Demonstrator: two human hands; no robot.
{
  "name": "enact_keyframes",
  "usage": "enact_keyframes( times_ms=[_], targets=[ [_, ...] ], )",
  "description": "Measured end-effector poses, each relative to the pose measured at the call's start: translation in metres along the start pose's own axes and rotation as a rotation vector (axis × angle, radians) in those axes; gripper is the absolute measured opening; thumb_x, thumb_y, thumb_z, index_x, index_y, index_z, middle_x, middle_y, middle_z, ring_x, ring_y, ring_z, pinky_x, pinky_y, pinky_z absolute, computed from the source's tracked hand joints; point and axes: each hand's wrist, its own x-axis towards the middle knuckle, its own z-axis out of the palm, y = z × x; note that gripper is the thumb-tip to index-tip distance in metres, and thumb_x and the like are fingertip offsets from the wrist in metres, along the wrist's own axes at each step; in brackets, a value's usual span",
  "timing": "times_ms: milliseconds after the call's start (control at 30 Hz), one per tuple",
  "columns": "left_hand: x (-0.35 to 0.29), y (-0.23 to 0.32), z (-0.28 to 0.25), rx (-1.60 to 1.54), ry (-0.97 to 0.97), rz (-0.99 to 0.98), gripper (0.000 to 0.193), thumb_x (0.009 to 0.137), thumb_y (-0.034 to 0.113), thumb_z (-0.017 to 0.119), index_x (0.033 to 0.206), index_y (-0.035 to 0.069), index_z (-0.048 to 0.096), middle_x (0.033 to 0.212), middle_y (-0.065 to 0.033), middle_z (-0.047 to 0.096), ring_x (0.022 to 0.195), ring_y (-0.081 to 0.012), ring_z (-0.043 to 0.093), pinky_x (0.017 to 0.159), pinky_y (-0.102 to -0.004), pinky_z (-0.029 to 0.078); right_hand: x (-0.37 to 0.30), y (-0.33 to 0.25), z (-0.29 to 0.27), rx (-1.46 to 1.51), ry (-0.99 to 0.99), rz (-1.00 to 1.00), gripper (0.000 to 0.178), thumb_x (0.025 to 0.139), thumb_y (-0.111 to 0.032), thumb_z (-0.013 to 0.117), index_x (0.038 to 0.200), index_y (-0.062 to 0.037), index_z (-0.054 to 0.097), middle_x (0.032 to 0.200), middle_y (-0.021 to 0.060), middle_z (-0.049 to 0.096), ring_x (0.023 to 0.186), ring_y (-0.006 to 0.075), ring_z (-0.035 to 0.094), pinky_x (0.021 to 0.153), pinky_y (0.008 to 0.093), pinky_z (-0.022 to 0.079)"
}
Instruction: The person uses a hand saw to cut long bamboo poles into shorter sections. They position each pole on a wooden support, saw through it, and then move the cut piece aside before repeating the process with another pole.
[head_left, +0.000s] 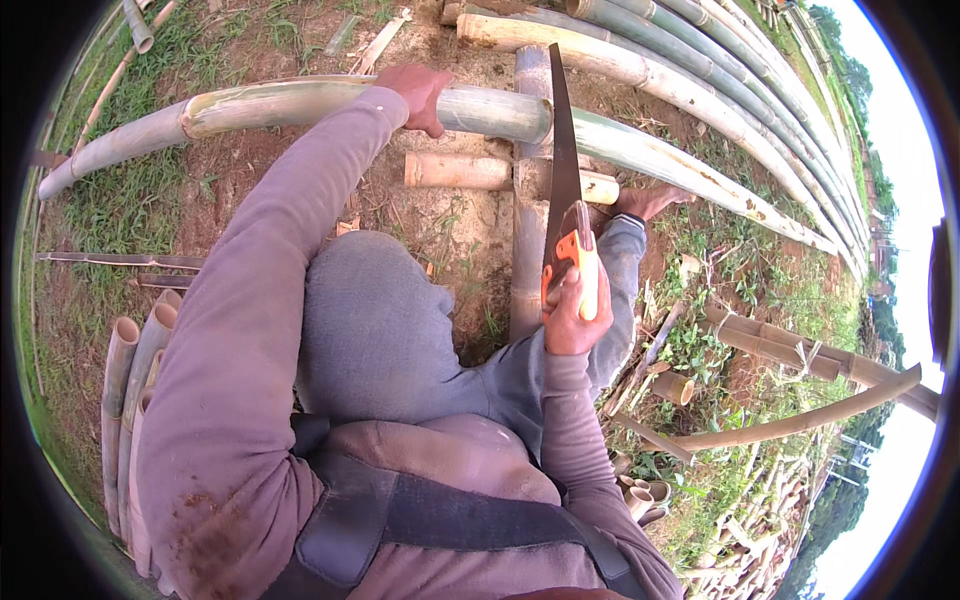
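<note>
A long green bamboo pole (490,112) runs across in front of me, lying over a short upright-running bamboo post (528,250). My left hand (415,95) is wrapped over the pole from above, left of a node. In my right hand (577,318) is a handsaw (566,150), gripped by its orange and white handle. Its dark blade points away from me and passes over the pole just right of the node. I cannot tell whether the teeth touch the bamboo. A shorter bamboo piece (458,170) lies beneath, near my bare foot (655,200).
Several long bamboo poles (690,95) lie side by side at the far right. Cut bamboo tubes (122,370) stand at the left. At the right are a tied bamboo rail (770,340), a curved split piece (790,425) and heaped offcuts. Sawdust and grass cover the soil.
</note>
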Motion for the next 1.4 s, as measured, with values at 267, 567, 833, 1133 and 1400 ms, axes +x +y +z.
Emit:
enact_keyframes(
  times_ms=[267,567,833,1133,1400],
  targets=[
    [0.003,0.0,0.011,0.071,0.031,-0.003,0.083,0.076,0.048,0.091,0.144,0.013,0.059,0.113,-0.0119,0.077,0.109,-0.0319,0.074,0.096,-0.0465,0.058,-0.007,0.014,0.002,-0.038,0.025,-0.155,0.046,0.108,-0.024,0.068,0.141,0.0072,0.06,0.112,0.0115,0.068,0.082,0.0125,0.065,0.067,0.0275,0.054],
    [-0.003,0.0,0.007,0.019,0.004,-0.001,0.088,0.071,0.045,0.091,0.146,0.013,0.058,0.119,-0.0158,0.077,0.112,-0.0362,0.073,0.097,-0.0484,0.058,-0.04,0.002,-0.021,-0.02,-0.001,0.008,0.051,0.105,-0.026,0.072,0.143,0.0063,0.06,0.112,0.0109,0.071,0.068,0.0078,0.062,0.059,0.0223,0.051],
    [0.003,0.007,0.008,0.041,0.005,0.021,0.081,0.071,0.044,0.089,0.14,0.013,0.06,0.109,-0.0142,0.077,0.101,-0.0368,0.074,0.09,-0.0494,0.059,0.026,0.017,0.01,-0.025,0.01,-0.06,0.047,0.106,-0.026,0.072,0.138,0.0062,0.063,0.115,0.0148,0.074,0.076,0.0102,0.066,0.065,0.0246,0.053],
    [-0.002,-0.003,0.014,0.05,0.011,-0.01,0.088,0.073,0.051,0.091,0.147,0.015,0.059,0.112,-0.0129,0.078,0.106,-0.0334,0.076,0.097,-0.0485,0.059,-0.032,0.001,-0.015,0.058,0.001,0.059,0.048,0.106,-0.026,0.07,0.143,0.005,0.061,0.111,0.0111,0.074,0.065,0.007,0.061,0.055,0.0218,0.048],
    [0.002,0.008,0.006,0.069,-0.004,0.005,0.078,0.076,0.049,0.09,0.139,0.014,0.062,0.11,-0.0113,0.078,0.104,-0.0329,0.076,0.095,-0.0485,0.059,0.047,0.018,0.015,0.087,0.007,-0.029,0.037,0.106,-0.018,0.071,0.135,0.0039,0.066,0.096,0.009,0.075,0.059,0.0056,0.057,0.05,0.0231,0.047]
  ],
)
